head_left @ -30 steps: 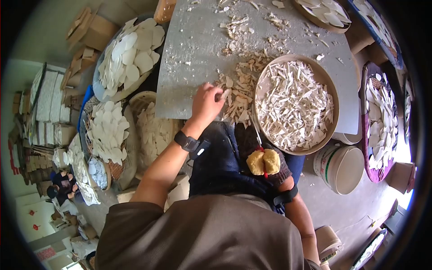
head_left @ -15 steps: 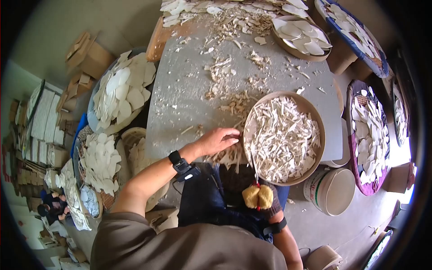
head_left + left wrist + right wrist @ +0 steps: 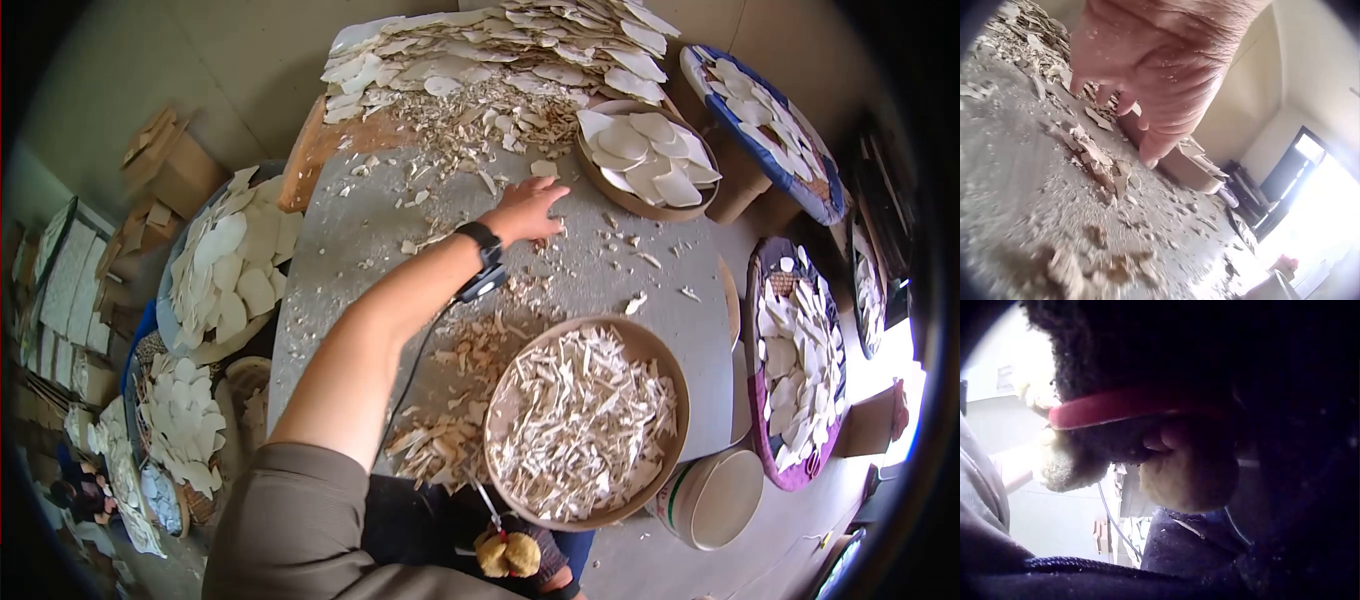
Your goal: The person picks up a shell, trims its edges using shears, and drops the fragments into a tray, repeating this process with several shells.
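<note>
My left hand [image 3: 528,212] reaches far over the grey table [image 3: 330,250], fingers spread and holding nothing. It is just left of a shallow round tray of broad white slices [image 3: 650,150]; the left wrist view shows its fingers pointing down over scattered flakes [image 3: 1097,156]. Low in the head view, my gloved right hand [image 3: 552,562] grips scissors with a thin metal blade [image 3: 487,503] and red handles [image 3: 1110,407] padded with yellow foam [image 3: 507,555]. The blade lies against the near rim of a round tray [image 3: 683,400] heaped with white strips [image 3: 585,425]. Most of the right hand is dark in its wrist view.
A tall heap of flat pale slices [image 3: 500,45] covers the table's far end, beside an orange wooden board [image 3: 305,150]. Brownish scraps [image 3: 440,445] lie left of the strip tray. Baskets of slices [image 3: 795,365] stand on both sides, and a white bucket [image 3: 715,500] stands at the right.
My left hand has moved from the table's near edge, past the strip tray's rim, to the far slice tray. The head view has tilted forward. My right hand keeps its grip on the scissors.
</note>
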### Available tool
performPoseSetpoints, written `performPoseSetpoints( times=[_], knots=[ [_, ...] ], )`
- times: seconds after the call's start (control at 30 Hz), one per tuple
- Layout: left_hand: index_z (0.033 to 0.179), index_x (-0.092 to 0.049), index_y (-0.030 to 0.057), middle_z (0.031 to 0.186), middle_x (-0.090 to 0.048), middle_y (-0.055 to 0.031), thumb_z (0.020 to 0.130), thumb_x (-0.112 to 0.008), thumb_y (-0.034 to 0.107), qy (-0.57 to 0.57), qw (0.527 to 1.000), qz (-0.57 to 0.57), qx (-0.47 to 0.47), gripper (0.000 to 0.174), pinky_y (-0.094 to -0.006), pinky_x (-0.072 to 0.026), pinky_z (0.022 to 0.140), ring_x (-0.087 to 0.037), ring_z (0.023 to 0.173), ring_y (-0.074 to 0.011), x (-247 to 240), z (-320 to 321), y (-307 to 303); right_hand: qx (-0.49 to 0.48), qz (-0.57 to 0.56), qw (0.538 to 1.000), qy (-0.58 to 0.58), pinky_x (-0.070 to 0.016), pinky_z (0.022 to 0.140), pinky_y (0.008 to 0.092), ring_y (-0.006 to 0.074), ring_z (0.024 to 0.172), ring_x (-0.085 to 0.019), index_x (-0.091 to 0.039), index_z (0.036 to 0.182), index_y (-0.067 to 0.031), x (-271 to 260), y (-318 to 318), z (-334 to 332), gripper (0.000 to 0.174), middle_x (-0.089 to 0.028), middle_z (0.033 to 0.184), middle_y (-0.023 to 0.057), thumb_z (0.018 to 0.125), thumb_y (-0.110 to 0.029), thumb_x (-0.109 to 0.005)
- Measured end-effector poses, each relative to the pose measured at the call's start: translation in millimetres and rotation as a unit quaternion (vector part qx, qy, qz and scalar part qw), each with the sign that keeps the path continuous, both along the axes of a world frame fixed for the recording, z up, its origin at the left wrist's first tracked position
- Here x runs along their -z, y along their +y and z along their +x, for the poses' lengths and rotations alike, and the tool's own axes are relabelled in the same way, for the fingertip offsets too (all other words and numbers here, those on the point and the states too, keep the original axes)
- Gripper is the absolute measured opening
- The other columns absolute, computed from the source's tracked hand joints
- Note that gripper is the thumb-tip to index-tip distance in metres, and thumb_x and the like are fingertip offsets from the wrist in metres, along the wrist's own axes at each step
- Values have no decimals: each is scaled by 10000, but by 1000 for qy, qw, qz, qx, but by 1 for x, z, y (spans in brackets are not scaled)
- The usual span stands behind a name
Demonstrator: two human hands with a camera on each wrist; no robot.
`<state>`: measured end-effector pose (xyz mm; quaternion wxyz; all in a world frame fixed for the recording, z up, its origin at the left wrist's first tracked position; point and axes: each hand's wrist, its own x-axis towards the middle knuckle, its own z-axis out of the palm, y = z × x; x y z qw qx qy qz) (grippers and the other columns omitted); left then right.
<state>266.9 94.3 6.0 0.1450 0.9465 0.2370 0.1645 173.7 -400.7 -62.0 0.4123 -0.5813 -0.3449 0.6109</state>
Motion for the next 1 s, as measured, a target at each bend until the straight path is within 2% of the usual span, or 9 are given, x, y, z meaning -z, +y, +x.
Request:
performPoseSetpoints(
  times=[0.2,0.33,0.37,0.43,0.53,0.6,0.7,0.83,1.0],
  knots=[
    [1303,-460,135,1465,-258,-170,901,-443,355,165,984,54,-48,458,-559,-125,1094,-106,1395,-332,3,54,17,0,-42,999,8,-461,770,326,249,859,-588,-592,993,-58,8,12,15,216,-612,920,113,794,-143,-596],
    [978,-667,80,1073,-624,-147,905,-402,357,220,961,93,-136,390,-560,-175,1067,-561,1053,-302,-19,30,50,7,-62,998,1,-452,788,329,250,880,-581,-587,1009,-57,9,11,35,228,-607,941,117,798,-143,-590],
    [740,-692,90,778,-657,-105,881,-434,363,92,976,130,-147,401,-525,-230,1042,-620,763,-284,-15,15,65,8,-61,998,-3,-450,792,329,251,885,-579,-586,1014,-57,11,12,41,231,-606,946,118,799,-143,-589],
    [631,-677,98,682,-635,-122,809,-542,378,-26,970,66,-234,358,-489,-382,924,-611,695,-308,-17,-14,97,9,-68,998,-3,-446,801,331,252,896,-575,-584,1022,-56,10,7,49,237,-603,956,119,802,-143,-587],
    [1129,-611,83,1077,-591,-248,754,-597,500,-85,923,93,-363,561,-492,-393,925,-551,1043,-378,6,-81,155,16,-68,998,-9,-440,814,333,253,912,-569,-580,1034,-56,10,0,57,246,-600,972,122,805,-144,-583],
    [1393,-341,124,1349,-409,-251,765,-533,637,-61,893,-107,-433,833,-468,-306,1035,-362,1264,-411,10,-119,178,17,-69,997,-10,-435,823,334,254,922,-566,-578,1042,-55,13,0,57,252,-597,983,124,807,-144,-580],
    [1445,-221,184,1427,-276,-266,753,-436,746,8,905,-154,-396,917,-462,-217,1092,-228,1353,-379,31,-116,185,10,-73,997,-5,-429,837,336,255,938,-560,-575,1055,-54,19,11,47,260,-594,998,126,810,-144,-576],
    [1360,-408,200,1398,-360,-189,775,-537,638,45,947,-260,-181,742,-444,-262,1074,-288,1325,-345,-3,-53,121,-4,-61,998,0,-421,855,339,257,958,-552,-570,1071,-53,27,25,28,272,-589,1019,130,815,-145,-571],
    [1407,-323,198,1496,-154,-162,866,-518,402,204,977,-63,3,610,-477,-134,1120,-106,1386,-343,9,-51,30,-11,-32,999,7,-410,877,342,259,984,-543,-565,1092,-52,29,22,10,287,-583,1045,134,820,-145,-564]
  ],
)
